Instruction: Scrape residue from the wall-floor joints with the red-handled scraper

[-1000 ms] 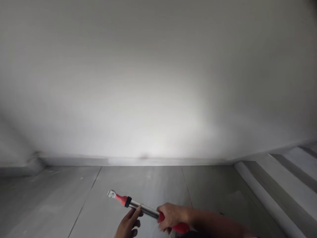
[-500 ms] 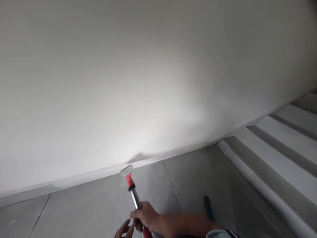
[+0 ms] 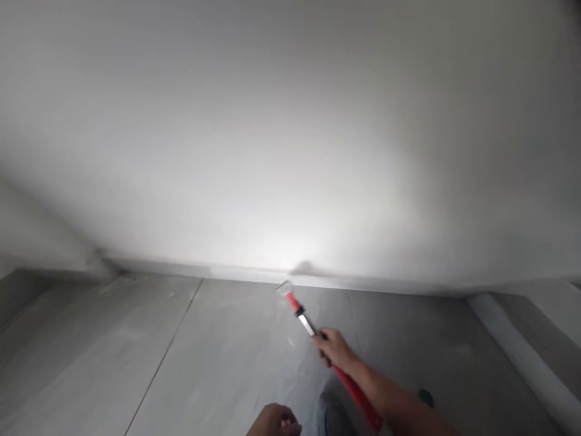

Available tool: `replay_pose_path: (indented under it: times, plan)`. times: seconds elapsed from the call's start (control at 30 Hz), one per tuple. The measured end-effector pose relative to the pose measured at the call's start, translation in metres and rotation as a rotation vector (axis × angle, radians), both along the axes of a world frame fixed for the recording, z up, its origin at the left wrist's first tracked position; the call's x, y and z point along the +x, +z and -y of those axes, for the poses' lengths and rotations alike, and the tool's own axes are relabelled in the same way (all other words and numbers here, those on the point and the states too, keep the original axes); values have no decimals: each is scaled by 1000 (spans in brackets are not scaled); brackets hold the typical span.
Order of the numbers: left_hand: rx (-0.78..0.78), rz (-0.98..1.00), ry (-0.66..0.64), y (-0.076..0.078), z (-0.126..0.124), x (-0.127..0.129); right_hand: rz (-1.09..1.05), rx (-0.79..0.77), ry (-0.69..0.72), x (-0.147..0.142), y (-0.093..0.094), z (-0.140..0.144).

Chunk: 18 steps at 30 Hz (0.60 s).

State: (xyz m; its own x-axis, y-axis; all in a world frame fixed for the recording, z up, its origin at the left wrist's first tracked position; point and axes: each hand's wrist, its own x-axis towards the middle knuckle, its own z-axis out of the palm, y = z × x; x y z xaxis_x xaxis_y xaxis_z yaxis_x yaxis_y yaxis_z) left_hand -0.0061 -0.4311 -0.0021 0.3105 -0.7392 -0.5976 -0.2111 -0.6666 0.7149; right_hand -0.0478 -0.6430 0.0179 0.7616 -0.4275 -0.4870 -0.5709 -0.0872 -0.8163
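My right hand [image 3: 333, 349] is closed around the metal shaft of a long-handled scraper [image 3: 361, 399]. Its red handle runs back under my forearm, while the red neck and flat, wide head point up and left. That head is close to the foot of the white wall [image 3: 254, 181], just over the grey tiled floor [image 3: 236, 339]; whether it touches anything I cannot tell. Low in the view, my left hand [image 3: 275, 419] has its fingers curled in, apart from the scraper. Anything inside it is hidden.
A low white skirting [image 3: 245, 274] lines the wall's base. Steps [image 3: 521, 339] rise at the right, and a wall corner [image 3: 97, 260] stands at the left. My grey-clad knee or foot [image 3: 333, 418] shows at the bottom. A dark rounded object [image 3: 425, 398] lies beside my right forearm.
The view has swung left, showing more floor and the left corner. My left hand has come away from the scraper and curled its fingers. My right hand still grips the scraper.
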Motion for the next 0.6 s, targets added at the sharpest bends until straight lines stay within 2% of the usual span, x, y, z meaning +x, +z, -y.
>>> replay_pose_path:
  times: [0.1,0.2,0.3,0.43,0.6]
  plan:
    - [-23,-45,88,2,-4,0,-42,-180,28,-27,0,66]
    - [-66,-64,139,-6,-3,-7,-144,-241,95,-62,6,133]
    - [-100,-58,159,-9,6,-13,-210,-268,67,-87,10,182]
    - [-112,-57,181,-3,23,-15,-247,-256,1,-91,1,222]
    - [-88,-51,276,7,35,-12,-244,-192,-20,-87,-13,227]
